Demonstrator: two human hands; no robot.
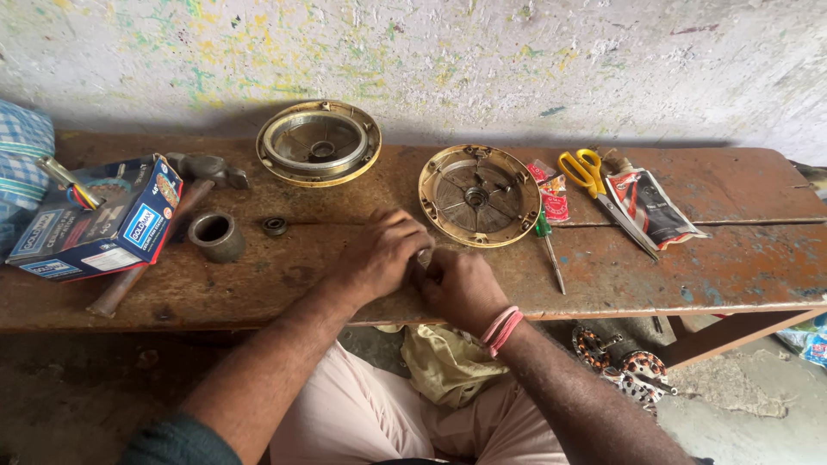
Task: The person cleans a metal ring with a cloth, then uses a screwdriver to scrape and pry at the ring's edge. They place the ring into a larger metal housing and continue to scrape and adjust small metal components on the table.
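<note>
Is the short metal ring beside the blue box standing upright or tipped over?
Upright: the metal ring rests flat on the bench, its round opening facing up.

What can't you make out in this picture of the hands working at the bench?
Head view only:
- The small part between the left hand and right hand: fingers cover nearly all of it.
- The hammer handle's middle: hidden behind the blue box.
- The wound coil part on the floor: partly hidden by the bench and the right forearm.
- The checked cloth: cut off by the left edge.

Yellow-handled scissors (594, 176) — blue box (95, 220) — pink wristbands (501, 328)
</note>
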